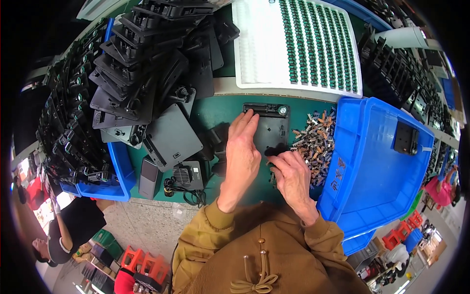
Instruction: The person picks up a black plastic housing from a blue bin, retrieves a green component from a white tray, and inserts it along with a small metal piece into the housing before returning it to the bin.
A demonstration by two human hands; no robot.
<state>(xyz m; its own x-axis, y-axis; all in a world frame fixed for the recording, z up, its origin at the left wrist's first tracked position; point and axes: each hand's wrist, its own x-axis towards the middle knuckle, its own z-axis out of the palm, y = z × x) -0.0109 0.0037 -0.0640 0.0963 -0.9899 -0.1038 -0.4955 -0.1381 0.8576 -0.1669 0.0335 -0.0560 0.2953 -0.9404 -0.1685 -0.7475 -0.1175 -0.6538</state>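
Note:
A black plastic housing (267, 128) lies on the green table in front of me, with a round silvery part (282, 110) at its upper right corner. My left hand (242, 154) reaches over its left side, fingers close together and resting on its upper left part. Near the housing's lower right edge is my right hand (292, 175), its fingers curled and pinched together. Whatever those fingertips hold, if anything, is hidden. Beside the right hand spreads a pile of small grey and orange-brown parts (313, 142).
Black housings (122, 73) are stacked high at left, with a flat grey panel (174, 137) leaning below. A vented box (188, 176) with a cable sits near the front edge. At right stands a blue bin (382, 166) holding one black part. Behind is a white tray (259, 44) with rows of green parts.

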